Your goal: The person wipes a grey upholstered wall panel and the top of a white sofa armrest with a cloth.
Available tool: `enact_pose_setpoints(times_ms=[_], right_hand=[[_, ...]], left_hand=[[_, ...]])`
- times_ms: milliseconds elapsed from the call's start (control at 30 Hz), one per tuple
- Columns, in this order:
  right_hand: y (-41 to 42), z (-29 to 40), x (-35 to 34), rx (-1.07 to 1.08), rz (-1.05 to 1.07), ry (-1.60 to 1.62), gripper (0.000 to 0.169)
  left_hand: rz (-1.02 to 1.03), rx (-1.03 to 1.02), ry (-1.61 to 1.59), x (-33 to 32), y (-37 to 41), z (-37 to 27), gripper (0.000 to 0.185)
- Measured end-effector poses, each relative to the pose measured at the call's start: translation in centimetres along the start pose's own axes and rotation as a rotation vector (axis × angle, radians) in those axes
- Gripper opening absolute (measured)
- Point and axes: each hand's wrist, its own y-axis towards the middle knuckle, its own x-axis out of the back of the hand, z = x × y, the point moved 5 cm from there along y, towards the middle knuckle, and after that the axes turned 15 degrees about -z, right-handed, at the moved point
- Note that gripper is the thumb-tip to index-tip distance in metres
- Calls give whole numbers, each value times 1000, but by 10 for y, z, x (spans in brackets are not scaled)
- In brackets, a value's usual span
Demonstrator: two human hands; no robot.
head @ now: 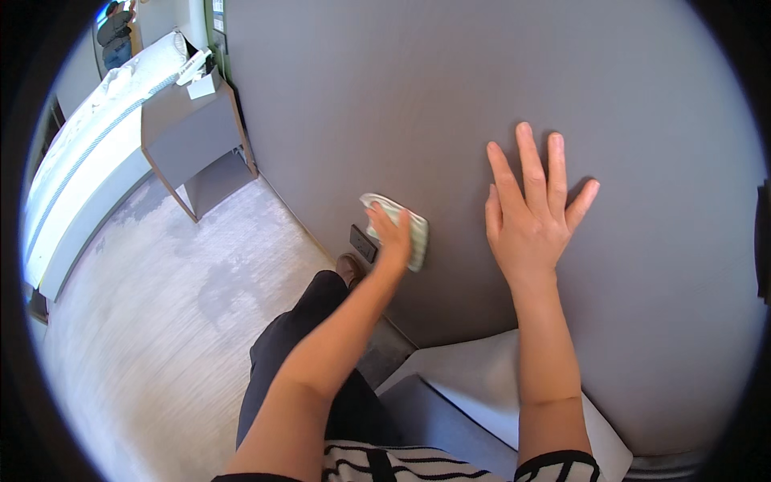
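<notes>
A folded, pale green-white cloth (417,241) lies flat against the grey wall (446,90), pressed there by my left hand (390,232). The hand and cloth look slightly blurred. Just below and left of the cloth, a dark socket plate (363,243) is set in the wall. Higher up and to the right, my right hand (533,211) rests on the wall with its fingers spread, and nothing is in it.
A grey upholstered seat (458,373) stands against the wall below my arms. My brown shoe (349,270) is on the carpet (211,289). At the left are a nightstand (193,135) bearing a white box (205,85), a made bed (102,150) and a person (115,39) beyond.
</notes>
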Motion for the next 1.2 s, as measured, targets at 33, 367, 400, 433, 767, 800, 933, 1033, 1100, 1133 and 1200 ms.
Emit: enact_pose_setpoints(times_ms=[33,367,400,433,767,800,933,1033,1100,1133,1200], right_hand=[[-7,-6,0,-5,29,6,39],[-3,-5,5,-62,-83,166,27],[-2,0,4,-63,-84,162,27],[-2,0,3,-52,-77,143,27],[0,1,4,-37,26,73,30],[1,5,3,-30,48,60,32],[-5,-2,-4,-27,49,39,32],[-5,4,-12,33,53,24,32],[-8,-3,-14,32,73,3,32],[-8,-2,-14,25,83,3,32],[-2,5,-13,42,96,1,31]], left_hand=[[40,25,-25,-9,-36,-27,83],[139,-595,-13,-6,-83,-173,71],[107,-546,-28,0,-80,-159,72],[84,-490,-59,2,-80,-147,73],[81,-267,-85,13,-40,-62,79],[-12,-47,-152,14,-12,-35,79],[50,545,-316,20,14,2,77],[54,321,-207,5,-32,22,78],[73,-150,8,-11,-100,-22,78],[100,-252,-6,-8,-116,-56,77],[110,-432,-3,0,-122,-92,75]])
